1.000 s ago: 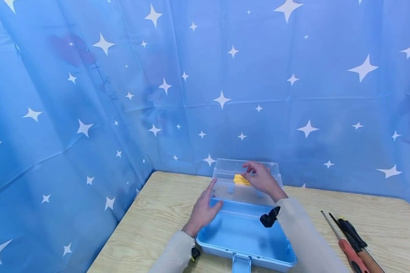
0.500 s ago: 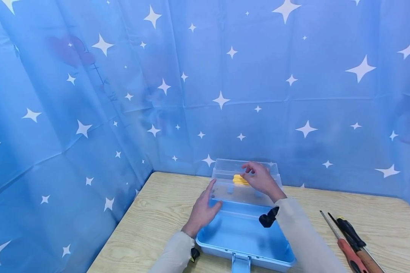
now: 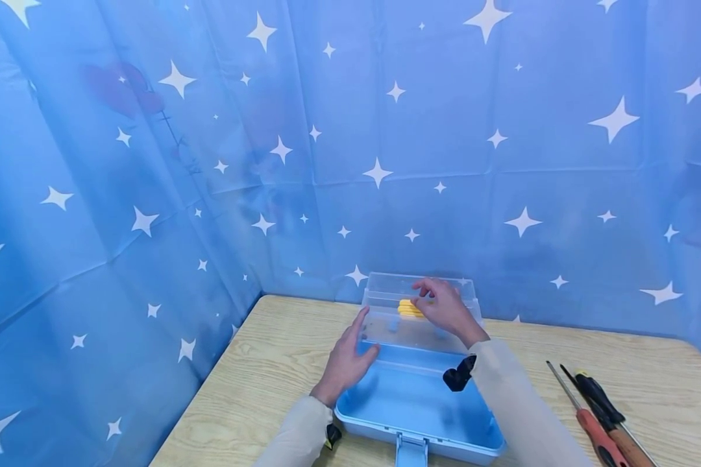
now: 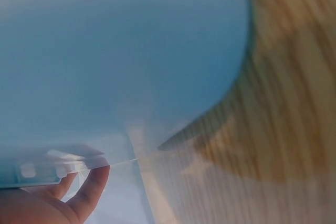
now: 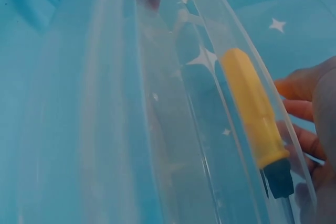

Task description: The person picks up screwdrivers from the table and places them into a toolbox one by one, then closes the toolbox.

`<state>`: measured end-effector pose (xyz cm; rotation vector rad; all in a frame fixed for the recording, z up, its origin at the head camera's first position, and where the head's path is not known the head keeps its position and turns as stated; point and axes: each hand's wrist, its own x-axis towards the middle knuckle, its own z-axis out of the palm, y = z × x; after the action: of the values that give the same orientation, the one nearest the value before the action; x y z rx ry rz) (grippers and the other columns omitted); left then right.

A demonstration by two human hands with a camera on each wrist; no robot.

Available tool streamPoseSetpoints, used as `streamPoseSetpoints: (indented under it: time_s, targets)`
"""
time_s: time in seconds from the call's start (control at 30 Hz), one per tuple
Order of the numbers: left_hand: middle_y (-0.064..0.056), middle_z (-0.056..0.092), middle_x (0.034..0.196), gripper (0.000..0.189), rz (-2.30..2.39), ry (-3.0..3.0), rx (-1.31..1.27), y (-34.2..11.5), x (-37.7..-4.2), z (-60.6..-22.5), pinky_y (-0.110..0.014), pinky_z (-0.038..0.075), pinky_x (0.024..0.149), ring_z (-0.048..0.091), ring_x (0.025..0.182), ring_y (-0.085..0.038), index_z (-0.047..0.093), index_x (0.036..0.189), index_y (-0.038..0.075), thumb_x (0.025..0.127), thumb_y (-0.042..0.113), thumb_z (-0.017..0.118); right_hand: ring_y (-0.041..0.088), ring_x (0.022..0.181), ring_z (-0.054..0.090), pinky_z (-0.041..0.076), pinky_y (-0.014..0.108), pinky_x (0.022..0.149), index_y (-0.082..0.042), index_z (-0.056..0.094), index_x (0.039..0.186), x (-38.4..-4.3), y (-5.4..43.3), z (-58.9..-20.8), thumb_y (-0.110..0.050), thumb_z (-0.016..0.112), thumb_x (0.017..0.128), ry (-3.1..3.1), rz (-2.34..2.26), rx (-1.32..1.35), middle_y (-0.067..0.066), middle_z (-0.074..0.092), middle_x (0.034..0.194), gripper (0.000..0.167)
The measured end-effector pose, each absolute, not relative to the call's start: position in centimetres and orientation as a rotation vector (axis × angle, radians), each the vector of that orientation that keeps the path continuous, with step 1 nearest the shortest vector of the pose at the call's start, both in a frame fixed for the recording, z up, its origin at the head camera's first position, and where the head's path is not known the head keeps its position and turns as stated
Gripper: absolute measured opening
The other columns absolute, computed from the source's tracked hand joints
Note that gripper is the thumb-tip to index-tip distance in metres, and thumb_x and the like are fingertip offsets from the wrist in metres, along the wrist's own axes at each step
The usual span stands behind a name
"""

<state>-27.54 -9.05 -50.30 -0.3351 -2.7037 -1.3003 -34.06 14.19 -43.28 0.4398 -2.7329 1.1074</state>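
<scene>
A pale blue toolbox (image 3: 420,394) stands open on the table, its see-through lid (image 3: 388,324) tipped back. My left hand (image 3: 346,363) holds the lid's left end, fingers and thumb on either side of it; in the left wrist view its fingers (image 4: 90,191) bend at the clear edge. Inside the lid's clear compartment lies a yellow-handled screwdriver (image 5: 252,108), its dark collar and metal shank toward the lower right. My right hand (image 3: 444,306) is at the lid beside that handle, fingers bent just outside the clear wall; I cannot tell whether they grip it.
Several screwdrivers lie together on the table's right side, one with a red and black handle (image 3: 602,436), one with a black handle (image 3: 600,395). A blue curtain (image 3: 473,130) with white stars hangs behind the wooden table (image 3: 257,363) and along its left side.
</scene>
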Motion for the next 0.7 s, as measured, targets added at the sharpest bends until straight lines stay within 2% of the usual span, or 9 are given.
streamPoseSetpoints:
  time_s: [0.27, 0.5, 0.7]
  targets:
    - [-0.007, 0.046, 0.152, 0.076, -1.29, -2.703, -0.344, -9.04, -27.55, -50.3, -0.056, 0.046, 0.104, 0.052, 0.131, -0.029, 0.016, 0.156, 0.045, 0.096, 0.033, 0.06, 0.032, 0.104, 0.054, 0.037, 0.056, 0.096, -0.008, 0.065, 0.121, -33.84, 14.3, -43.25, -0.02, 0.066, 0.095, -2.721, 1.127, 0.433, 0.009, 0.064, 0.105, 0.029]
    - [-0.007, 0.046, 0.152, 0.075, -1.298, -2.696, -0.353, -9.04, -27.53, -50.23, -0.056, 0.046, 0.104, 0.052, 0.131, -0.029, 0.017, 0.157, 0.043, 0.095, 0.033, 0.06, 0.029, 0.101, 0.055, 0.052, 0.045, 0.085, -0.009, 0.065, 0.121, -33.67, 14.56, -43.12, -0.018, 0.065, 0.095, -2.684, 1.154, 0.439, 0.009, 0.063, 0.105, 0.027]
    - [-0.008, 0.046, 0.151, 0.075, -1.302, -2.695, -0.352, -8.99, -27.46, -50.23, -0.057, 0.046, 0.104, 0.053, 0.131, -0.03, 0.017, 0.157, 0.041, 0.096, 0.032, 0.06, 0.026, 0.098, 0.055, 0.053, 0.042, 0.081, -0.008, 0.066, 0.12, -33.4, 14.69, -42.99, -0.016, 0.064, 0.096, -2.651, 1.169, 0.466, 0.009, 0.063, 0.106, 0.026]
